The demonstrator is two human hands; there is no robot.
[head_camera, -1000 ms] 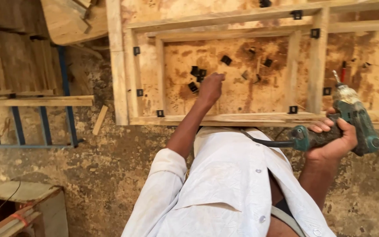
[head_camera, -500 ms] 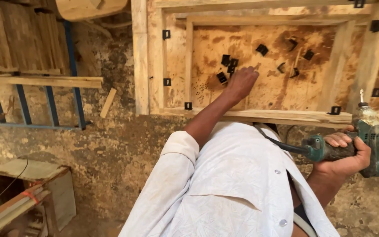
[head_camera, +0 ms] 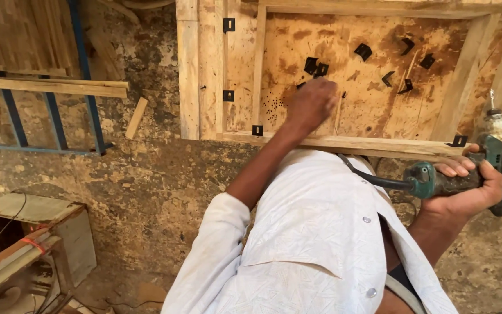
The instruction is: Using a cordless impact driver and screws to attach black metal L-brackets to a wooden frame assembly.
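My left hand (head_camera: 311,104) reaches into a wooden frame (head_camera: 210,70) on the floor, fingers curled down on the plywood panel (head_camera: 350,87) beside a heap of small black screws (head_camera: 271,107); whether it holds any is hidden. Several black metal corner brackets (head_camera: 316,67) lie loose on the panel just beyond the hand. My right hand (head_camera: 466,189) grips a dusty green power drill (head_camera: 498,163), bit pointing up, near the frame's front rail (head_camera: 350,145). Its black cord (head_camera: 367,174) trails across my white shirt.
Black brackets (head_camera: 228,25) are fixed along the frame's rails. A blue metal stand (head_camera: 53,116) with a timber strip (head_camera: 53,87) stands at left, a wood offcut (head_camera: 136,117) beside it. A saw bench (head_camera: 24,256) fills the lower left on the concrete floor.
My view has shifted left and closer to the frame. My left hand has drawn back from the loose brackets to the screws near the front rail. The drill stays in my right hand.
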